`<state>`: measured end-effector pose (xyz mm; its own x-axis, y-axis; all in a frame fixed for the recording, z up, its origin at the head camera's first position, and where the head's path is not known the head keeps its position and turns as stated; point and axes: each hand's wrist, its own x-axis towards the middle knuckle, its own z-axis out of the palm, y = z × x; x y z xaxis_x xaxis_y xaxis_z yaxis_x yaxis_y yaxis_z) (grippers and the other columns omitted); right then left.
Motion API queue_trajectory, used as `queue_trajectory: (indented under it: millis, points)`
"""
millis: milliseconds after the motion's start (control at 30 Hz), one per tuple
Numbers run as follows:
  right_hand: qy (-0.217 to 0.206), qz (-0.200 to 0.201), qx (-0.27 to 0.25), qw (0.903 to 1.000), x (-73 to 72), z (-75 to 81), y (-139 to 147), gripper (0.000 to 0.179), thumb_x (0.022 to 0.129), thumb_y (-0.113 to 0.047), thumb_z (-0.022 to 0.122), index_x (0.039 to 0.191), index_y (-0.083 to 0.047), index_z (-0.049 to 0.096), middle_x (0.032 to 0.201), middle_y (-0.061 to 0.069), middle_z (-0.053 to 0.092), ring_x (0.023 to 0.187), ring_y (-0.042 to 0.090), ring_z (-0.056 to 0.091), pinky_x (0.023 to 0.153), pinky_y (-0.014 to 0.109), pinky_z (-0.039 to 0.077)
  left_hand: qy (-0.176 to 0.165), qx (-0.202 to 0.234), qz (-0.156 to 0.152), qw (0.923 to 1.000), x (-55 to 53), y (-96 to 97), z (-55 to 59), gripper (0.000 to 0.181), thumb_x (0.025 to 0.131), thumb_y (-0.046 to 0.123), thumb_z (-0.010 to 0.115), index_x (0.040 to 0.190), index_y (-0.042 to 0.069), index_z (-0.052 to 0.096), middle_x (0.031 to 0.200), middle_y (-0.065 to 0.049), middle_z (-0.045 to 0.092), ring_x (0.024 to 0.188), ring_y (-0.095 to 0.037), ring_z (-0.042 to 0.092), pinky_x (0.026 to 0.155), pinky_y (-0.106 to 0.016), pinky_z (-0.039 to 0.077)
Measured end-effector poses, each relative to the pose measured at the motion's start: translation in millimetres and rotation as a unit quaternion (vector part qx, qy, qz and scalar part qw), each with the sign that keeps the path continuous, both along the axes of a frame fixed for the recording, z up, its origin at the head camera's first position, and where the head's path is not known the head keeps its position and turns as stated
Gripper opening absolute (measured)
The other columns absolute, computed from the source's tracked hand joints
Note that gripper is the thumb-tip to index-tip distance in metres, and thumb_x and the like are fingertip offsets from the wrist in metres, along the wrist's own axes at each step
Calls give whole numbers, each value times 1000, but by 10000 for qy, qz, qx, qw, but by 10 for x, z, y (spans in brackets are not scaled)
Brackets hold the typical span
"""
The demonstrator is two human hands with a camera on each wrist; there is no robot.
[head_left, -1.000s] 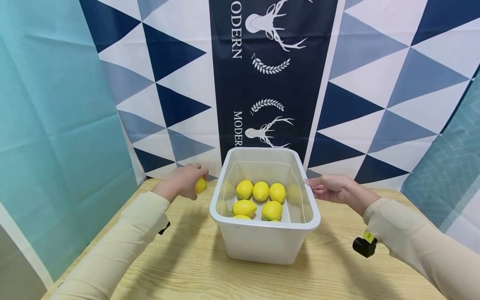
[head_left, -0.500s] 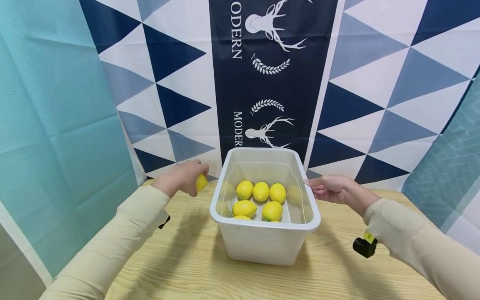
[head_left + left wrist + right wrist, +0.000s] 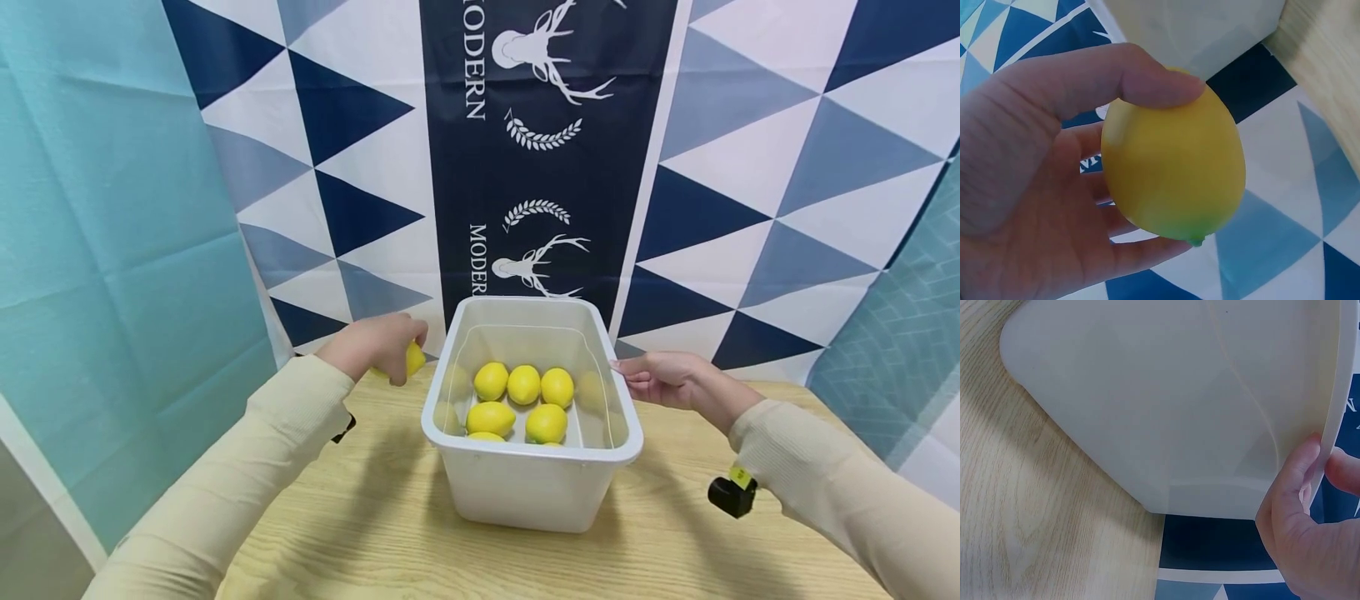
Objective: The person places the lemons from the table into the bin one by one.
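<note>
A yellow lemon [image 3: 1172, 162] with a green tip is held between the thumb and fingers of my left hand [image 3: 381, 343], above the table just left of the bin. In the left wrist view the thumb lies across the lemon's side and the fingers curl behind it. My right hand [image 3: 667, 379] pinches the right rim of the white plastic bin [image 3: 525, 487]. Thumb and fingers sit on either side of that rim in the right wrist view. Inside the bin lie several lemons [image 3: 523, 385], some partly hidden by its front wall.
The bin stands on a light wooden table [image 3: 337, 533]. A patterned cloth [image 3: 360, 125] hangs right behind it, and a teal cloth [image 3: 120, 250] borders the left side. Small black cameras [image 3: 731, 493] hang under the wrists.
My left hand has shifted slightly to the right, and more of the lemon in it now shows. The right hand stays on the rim, and the bin and its lemons have not moved.
</note>
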<state>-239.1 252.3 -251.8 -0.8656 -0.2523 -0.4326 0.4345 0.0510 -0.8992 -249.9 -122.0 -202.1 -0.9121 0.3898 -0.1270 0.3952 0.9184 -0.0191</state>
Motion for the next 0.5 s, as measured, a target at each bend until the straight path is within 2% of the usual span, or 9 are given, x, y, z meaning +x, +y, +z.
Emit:
queue_trajectory:
  millis: [233,400,500]
  points:
    - [-13,-26,-51,10000,-1,17,-1,20,93,-6,58,110,-3,49,82,0,67,75,6,66,76,19,58,131,-168,54,9998,0,127,173,48,66,2,75,108,12,57,102,-6,62,88,-22,55,72,-31,52]
    - [-24,-29,-9,10000,4,4,-3,28,93,-7,59,117,-3,46,83,0,66,76,6,66,76,19,58,-2,-57,131,9999,2,270,294,52,69,3,75,116,13,57,109,-5,62,92,-22,55,79,-32,53]
    - [-44,-48,-29,10000,6,5,-1,29,93,-7,59,118,-2,45,83,0,66,77,6,66,76,19,58,-27,-22,231,9997,-6,365,377,50,69,4,74,115,15,58,110,-3,63,94,-23,55,80,-33,53]
